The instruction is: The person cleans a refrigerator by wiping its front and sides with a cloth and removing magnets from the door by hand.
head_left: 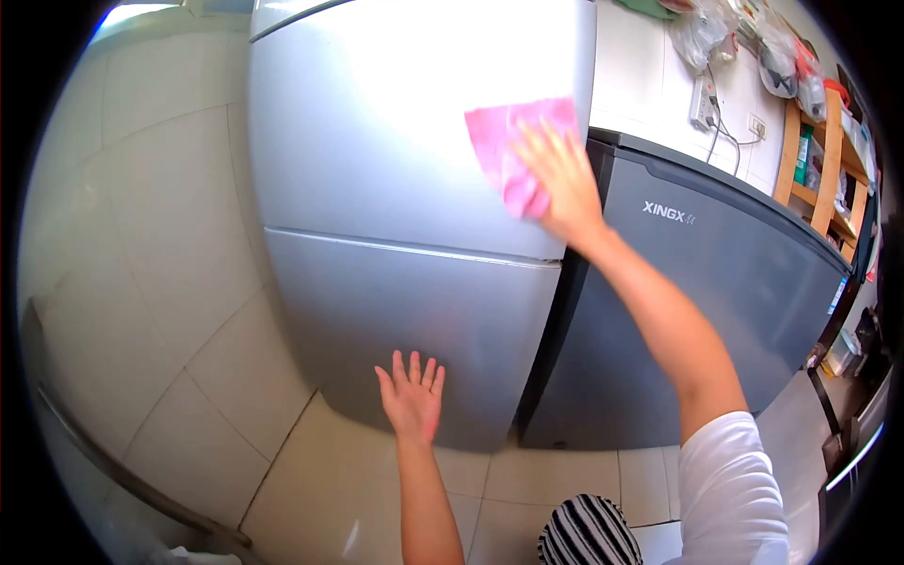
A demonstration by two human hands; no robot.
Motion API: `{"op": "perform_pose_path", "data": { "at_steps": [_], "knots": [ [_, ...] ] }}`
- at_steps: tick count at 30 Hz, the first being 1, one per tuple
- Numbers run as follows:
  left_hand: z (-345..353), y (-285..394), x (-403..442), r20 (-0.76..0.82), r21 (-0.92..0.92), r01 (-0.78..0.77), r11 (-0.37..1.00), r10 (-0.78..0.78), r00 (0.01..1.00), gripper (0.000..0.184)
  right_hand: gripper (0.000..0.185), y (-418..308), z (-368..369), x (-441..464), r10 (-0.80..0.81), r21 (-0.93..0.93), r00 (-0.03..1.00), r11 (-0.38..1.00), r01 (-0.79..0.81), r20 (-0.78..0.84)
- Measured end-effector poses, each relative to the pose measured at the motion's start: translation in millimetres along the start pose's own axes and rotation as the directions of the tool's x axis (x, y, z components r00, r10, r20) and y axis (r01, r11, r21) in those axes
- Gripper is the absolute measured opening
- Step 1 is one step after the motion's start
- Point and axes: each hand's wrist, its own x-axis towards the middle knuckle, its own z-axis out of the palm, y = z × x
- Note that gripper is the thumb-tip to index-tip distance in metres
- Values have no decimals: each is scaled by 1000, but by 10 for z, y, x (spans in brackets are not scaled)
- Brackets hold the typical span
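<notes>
Silver two-door refrigerator (405, 311): the landmark, upright, a horizontal seam between its smooth upper and lower doors.

Pink cloth (499, 155): thin, creased, laid against the upper door, above the seam and near the refrigerator's right edge; door surface extends widely to its left.

Right hand (556, 174): slightly blurred, laid over the cloth, fingers spread, palm side towards the door; whether any fold is pinched cannot be told.

Left hand (412, 400): fingers spread, palm facing the viewer, in front of the lower door, well below the cloth; contact with the door cannot be told.

Dark grey chest-type appliance (687, 311), lettered "XINGX": right of the refrigerator, lower in height, a narrow dark gap between their sides.

White power strip (702, 104), with cords: on the wall, right of the refrigerator, above the grey appliance.

Light wooden rack (827, 165): farther right.

Beige tiled floor (353, 471): before the refrigerator, reaching the tiled wall (169, 245) at left.
</notes>
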Motion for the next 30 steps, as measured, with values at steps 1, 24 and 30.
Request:
{"op": "perform_pose_path", "data": {
  "at_steps": [1,24,30],
  "knots": [
    [1,9,-8,-8,-9,-1,1000,1,1000,81,68,-126,-70,-223,3,43,993,999,-8,115],
    [150,282,-142,-13,-2,-145,989,145,989,80,52,-1288,224,-2591,-228,298,854,950,91,468],
    [345,370,-293,16,-13,-158,987,158,987,78,45,-1578,149,-3225,-512,656,651,754,29,560]
  ]
}}
